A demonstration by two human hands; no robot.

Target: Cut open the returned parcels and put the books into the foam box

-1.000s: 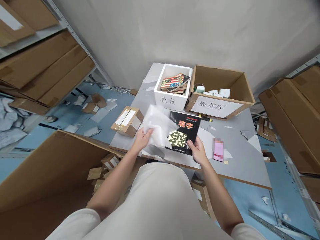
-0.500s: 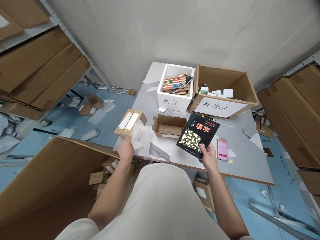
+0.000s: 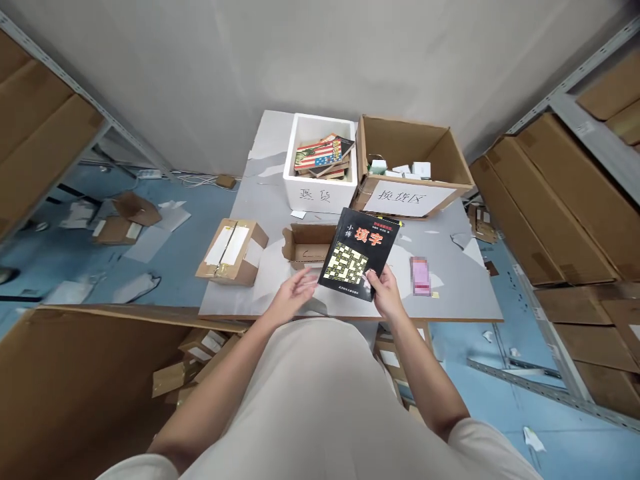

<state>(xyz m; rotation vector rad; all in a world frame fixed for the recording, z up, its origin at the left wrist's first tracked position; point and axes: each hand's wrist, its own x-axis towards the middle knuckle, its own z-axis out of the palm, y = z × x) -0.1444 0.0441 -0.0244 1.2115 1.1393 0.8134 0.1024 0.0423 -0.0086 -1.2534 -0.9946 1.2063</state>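
My right hand [image 3: 384, 291] grips a black crossword book [image 3: 357, 250] by its lower right corner, thumb on the cover. The cover has orange lettering and a yellow-and-black grid, and it tilts over the table. Close to the book's lower left corner is my left hand [image 3: 293, 293], its fingers apart and holding nothing. Partly hidden behind the book lies an open small cardboard box [image 3: 305, 251]. A taped carton [image 3: 235, 252] with white labels sits on the table to the left of my left hand.
At the back of the table [image 3: 465, 280] stand a white foam box [image 3: 320, 195] of books and a cardboard box [image 3: 410, 197] holding small white boxes. A phone [image 3: 421, 276] lies to the right. A large carton [image 3: 90, 373] stands at lower left; shelves [image 3: 540, 187] flank both sides.
My left hand has let go of the white sheet by the taped carton and moved right to the book. My right hand still holds the book. The view has turned right.
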